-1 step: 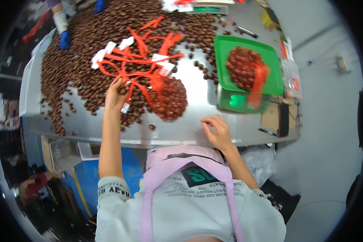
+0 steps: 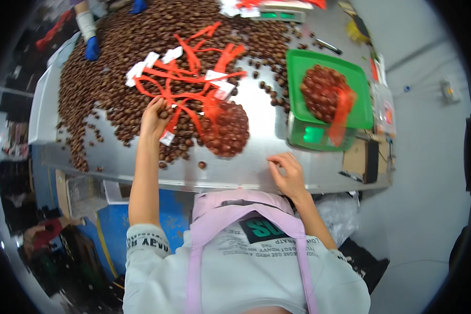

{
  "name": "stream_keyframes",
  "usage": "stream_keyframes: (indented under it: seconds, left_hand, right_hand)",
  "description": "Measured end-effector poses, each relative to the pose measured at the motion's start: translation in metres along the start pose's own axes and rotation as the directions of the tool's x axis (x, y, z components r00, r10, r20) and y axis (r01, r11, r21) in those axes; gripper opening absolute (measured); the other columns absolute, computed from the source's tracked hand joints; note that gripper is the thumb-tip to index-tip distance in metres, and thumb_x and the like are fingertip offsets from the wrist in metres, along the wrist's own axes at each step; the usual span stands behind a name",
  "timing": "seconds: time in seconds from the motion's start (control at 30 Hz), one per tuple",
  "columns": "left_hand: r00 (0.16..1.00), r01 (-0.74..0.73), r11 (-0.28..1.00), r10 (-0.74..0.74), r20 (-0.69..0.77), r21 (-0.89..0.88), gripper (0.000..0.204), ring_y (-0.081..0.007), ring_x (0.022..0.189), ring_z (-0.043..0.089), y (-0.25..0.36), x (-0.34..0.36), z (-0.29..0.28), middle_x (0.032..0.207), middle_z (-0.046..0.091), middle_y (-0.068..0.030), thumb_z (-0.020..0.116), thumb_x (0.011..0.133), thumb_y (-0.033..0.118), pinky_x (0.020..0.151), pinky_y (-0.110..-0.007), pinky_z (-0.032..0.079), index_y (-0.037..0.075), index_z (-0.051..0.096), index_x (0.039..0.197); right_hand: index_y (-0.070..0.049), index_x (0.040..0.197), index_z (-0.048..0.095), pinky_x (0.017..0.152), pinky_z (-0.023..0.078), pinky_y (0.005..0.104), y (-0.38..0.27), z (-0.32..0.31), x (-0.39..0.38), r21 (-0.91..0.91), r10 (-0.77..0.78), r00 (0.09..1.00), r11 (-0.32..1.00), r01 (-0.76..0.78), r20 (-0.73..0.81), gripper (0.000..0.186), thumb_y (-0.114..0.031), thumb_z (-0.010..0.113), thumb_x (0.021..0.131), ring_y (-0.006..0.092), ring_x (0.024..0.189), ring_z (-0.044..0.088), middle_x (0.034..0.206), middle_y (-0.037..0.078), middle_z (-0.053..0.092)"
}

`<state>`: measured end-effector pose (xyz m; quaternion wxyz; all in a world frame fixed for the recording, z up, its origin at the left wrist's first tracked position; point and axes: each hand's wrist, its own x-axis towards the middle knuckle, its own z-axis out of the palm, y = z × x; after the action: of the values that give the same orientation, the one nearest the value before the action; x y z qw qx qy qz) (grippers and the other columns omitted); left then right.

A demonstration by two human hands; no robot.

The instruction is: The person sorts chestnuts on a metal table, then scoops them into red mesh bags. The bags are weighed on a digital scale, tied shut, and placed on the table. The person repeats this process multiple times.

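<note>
My left hand point(image 2: 155, 119) is at the near edge of a wide heap of chestnuts point(image 2: 141, 39), its fingers curled around a few of them. Red net bags point(image 2: 180, 78) with white tags lie tangled on the heap, just beyond that hand. Between my hands, a filled net bag of chestnuts point(image 2: 229, 133) rests on the metal table. My right hand point(image 2: 289, 177) hovers near the table's front edge, fingers loosely bent, thumb apart, with nothing seen in it. Right of centre, another filled net bag point(image 2: 322, 89) sits on a green scale point(image 2: 361, 83).
A co-worker's blue-gloved hand point(image 2: 92, 48) touches the heap at far left. A second scale point(image 2: 280, 13) and a black pen point(image 2: 328, 46) are at the back. A white bin point(image 2: 43, 110) borders the table's left side. A cardboard box point(image 2: 353, 154) stands at the right corner.
The whole view has shifted slightly, so things appear a little farther right. Both hands keep nearly the same pose and place over the table.
</note>
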<state>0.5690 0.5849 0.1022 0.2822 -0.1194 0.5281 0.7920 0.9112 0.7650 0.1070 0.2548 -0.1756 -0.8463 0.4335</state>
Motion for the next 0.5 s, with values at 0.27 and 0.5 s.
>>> stream_keyframes:
  seconds: [0.27, 0.5]
  left_hand:
    - [0.956, -0.251, 0.872, 0.292, -0.035, 0.42, 0.043, -0.0138, 0.057, 0.053, 0.023, 0.059, -0.012, 0.086, 0.056, -0.0062, 0.06, 0.083, 0.009, 0.045, -0.028, 0.042, 0.004, 0.047, 0.124]
    - [0.834, -0.507, 0.46, 0.476, 0.279, 0.729, 0.055, -0.0261, 0.116, 0.046, -0.032, 0.008, 0.043, 0.128, 0.047, -0.0124, 0.068, 0.082, 0.033, 0.096, -0.037, 0.036, 0.007, 0.05, 0.127]
  right_hand:
    - [-0.002, 0.086, 0.064, 0.06, 0.046, 0.0303, 0.019, 0.003, -0.003, -0.036, 0.01, 0.997, 0.999, -0.007, 0.082, 0.009, 0.0, 0.062, 0.078, 0.0213, 0.069, 0.057, 0.078, 0.009, 0.062]
    - [-0.003, 0.085, 0.063, 0.055, 0.044, 0.0305, 0.004, -0.035, 0.013, -0.18, -0.208, 0.967, 0.967, 0.181, -0.147, 0.012, 0.003, 0.063, 0.074, 0.0221, 0.059, 0.056, 0.067, 0.007, 0.058]
